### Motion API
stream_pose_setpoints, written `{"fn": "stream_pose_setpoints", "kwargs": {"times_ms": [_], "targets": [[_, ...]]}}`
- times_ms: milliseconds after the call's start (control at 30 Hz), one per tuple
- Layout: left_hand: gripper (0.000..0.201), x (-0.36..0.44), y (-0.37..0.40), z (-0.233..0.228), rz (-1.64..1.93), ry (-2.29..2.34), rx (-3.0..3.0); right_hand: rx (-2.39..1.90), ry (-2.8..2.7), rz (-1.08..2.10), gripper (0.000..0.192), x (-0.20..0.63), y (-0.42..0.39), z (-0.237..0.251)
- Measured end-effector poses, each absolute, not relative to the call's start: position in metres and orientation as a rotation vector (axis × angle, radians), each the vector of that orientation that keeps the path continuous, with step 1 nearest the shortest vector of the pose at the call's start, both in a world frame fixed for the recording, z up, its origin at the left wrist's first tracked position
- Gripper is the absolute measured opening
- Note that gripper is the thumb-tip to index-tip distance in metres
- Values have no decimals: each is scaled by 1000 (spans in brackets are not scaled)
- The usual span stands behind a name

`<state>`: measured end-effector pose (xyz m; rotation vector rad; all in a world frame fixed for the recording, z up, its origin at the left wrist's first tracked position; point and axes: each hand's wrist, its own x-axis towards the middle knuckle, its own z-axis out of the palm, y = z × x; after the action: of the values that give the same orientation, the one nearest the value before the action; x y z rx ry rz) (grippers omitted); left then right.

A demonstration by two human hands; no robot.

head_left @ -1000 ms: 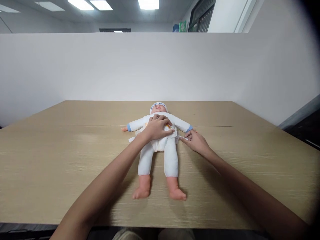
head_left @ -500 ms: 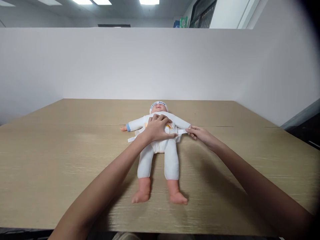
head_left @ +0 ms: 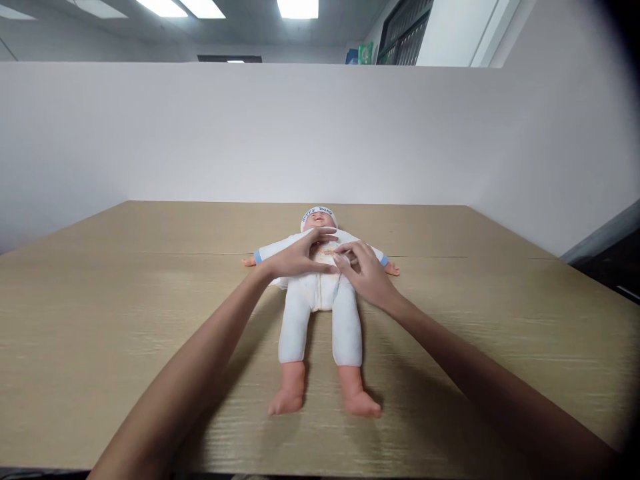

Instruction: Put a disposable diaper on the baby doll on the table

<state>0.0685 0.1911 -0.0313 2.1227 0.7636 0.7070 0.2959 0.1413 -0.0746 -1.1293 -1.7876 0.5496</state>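
A baby doll [head_left: 347, 333] in a white suit lies on its back, feet towards me, wearing a white headband [head_left: 319, 211] with blue lettering. Around its hips is a white diaper [head_left: 323, 293] with an orange print at the front. My left hand [head_left: 303, 257] rests on the diaper's front from the left, thumb and fingers spread wide. From the right, my right hand [head_left: 367, 270] brings its thumb and fingertips together over the diaper's front, pinching the diaper tab, which the fingers mostly hide. The two hands are close together at the doll's belly.
The doll lies on a wide wooden table [head_left: 150, 333] with a seam running across it. A pale partition wall [head_left: 300, 133] rises behind and at the sides. A dark object [head_left: 610, 260] stands beyond the right edge.
My right hand has moved left, bringing the diaper tab from the doll's side across to the front. My left hand has shifted slightly left, fingers still spread on the diaper.
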Motion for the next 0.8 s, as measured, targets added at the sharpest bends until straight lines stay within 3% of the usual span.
{"fn": "stream_pose_setpoints", "kwargs": {"times_ms": [167,267,533,667,800], "targets": [[43,34,178,-54,1081,851,1940,-957,-2094,327,56,309,111,-95],[32,14,164,-70,1193,1081,2066,-966,-2060,261,48,307,113,-93],[31,-27,152,-93,771,1731,2434,-1031,-1926,81,12,257,146,-54],[30,-35,153,-95,539,1912,2346,-1296,-2075,34,34,227,161,-45],[36,-43,158,-86,368,1869,2107,-1580,-2159,-11,37,212,164,-35]]}}
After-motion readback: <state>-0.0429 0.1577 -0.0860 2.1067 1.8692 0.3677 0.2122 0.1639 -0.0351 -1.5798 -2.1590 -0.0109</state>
